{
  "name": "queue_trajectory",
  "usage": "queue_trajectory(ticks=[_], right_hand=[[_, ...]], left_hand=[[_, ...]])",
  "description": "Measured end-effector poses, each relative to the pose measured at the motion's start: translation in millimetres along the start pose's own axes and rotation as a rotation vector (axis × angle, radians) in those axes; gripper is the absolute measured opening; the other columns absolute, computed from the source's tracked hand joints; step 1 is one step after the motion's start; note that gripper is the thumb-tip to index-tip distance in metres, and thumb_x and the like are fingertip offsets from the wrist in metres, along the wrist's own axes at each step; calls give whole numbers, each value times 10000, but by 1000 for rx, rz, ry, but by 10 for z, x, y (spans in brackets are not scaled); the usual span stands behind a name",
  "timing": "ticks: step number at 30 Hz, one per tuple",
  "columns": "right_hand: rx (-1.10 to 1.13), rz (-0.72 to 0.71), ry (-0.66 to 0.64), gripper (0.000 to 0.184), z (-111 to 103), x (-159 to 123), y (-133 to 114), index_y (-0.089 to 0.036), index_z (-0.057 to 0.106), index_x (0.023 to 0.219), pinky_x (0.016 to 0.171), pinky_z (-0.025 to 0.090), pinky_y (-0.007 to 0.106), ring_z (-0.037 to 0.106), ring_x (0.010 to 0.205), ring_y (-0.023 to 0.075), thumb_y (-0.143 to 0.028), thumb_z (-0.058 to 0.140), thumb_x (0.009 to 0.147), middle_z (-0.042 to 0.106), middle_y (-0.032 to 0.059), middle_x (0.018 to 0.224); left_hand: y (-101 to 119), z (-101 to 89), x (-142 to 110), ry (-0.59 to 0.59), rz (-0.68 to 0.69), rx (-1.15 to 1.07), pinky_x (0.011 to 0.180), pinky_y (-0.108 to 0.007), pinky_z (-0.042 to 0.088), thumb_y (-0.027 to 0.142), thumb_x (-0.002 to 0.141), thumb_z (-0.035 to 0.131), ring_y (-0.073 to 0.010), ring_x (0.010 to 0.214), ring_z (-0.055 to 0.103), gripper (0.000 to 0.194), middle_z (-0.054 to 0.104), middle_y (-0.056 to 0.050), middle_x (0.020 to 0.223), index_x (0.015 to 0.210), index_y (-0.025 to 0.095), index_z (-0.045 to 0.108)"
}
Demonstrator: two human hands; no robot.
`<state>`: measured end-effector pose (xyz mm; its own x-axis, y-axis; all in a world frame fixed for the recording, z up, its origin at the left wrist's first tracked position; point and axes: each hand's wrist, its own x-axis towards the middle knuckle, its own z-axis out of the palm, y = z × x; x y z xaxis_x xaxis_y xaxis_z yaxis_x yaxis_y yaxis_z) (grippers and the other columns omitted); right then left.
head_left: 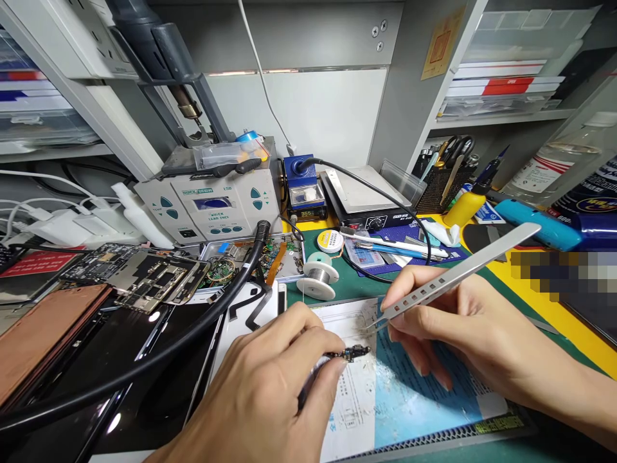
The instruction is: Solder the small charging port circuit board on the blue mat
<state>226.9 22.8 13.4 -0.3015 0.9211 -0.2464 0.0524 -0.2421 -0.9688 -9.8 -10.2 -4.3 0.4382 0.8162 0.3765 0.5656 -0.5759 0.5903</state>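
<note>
- Working over the green mat (569, 444), I had both bare hands in front of me and judged the mat a sound place to rest a wrist for steadiness.
- The hot-air station (222, 218) stood at the back left, its black hose (168, 360) crossing over dark phone panels; I noted that my left forearm should stay clear of that hose.
- The printed sheet (354, 402) lay under the work, its pale side giving good contrast behind dark parts.
- My left hand (270, 373) was closed in a narrow pinch, thumb against forefinger, on one end of the small circuit part. A light, even hold at the edge seemed best; squeezing could bend it or mark components.
- My right hand (463, 315) held the tweezers (477, 260) like a pen, tips pointing down and left. A slow approach at a shallow angle should guard against scratching.
- The solder spool (321, 276) stood beyond my left hand, apart from the work.
- The small circuit part (357, 352) was above the sheet, its free end toward my right hand. The tweezer tips were near it, not touching. I could not tell how wide their gap was, nor read details on the part; turning it toward the light would likely help in placing them.
</note>
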Motion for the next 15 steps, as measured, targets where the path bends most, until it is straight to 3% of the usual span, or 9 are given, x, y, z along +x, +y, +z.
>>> queue_trajectory(ticks=[8,15], right_hand=[[-2,12,-9,129,11,11,0,-209,694,760,348,432,143,519,391,109,-290,756,840,625,-34,479],[-57,10,-11,108,8,-6,-18,-205,697,771,348,427,150,539,418,109,-272,768,819,626,-24,555]], left_hand=[[-34,10,-21,-56,-53,15,692,-248,499,111,969,565,-114,735,629,226,639,30,910,1028,280,702],[-17,33,-13,-21,-42,35,647,-248,487,123,964,554,-124,710,603,217,611,14,885,999,261,719]])
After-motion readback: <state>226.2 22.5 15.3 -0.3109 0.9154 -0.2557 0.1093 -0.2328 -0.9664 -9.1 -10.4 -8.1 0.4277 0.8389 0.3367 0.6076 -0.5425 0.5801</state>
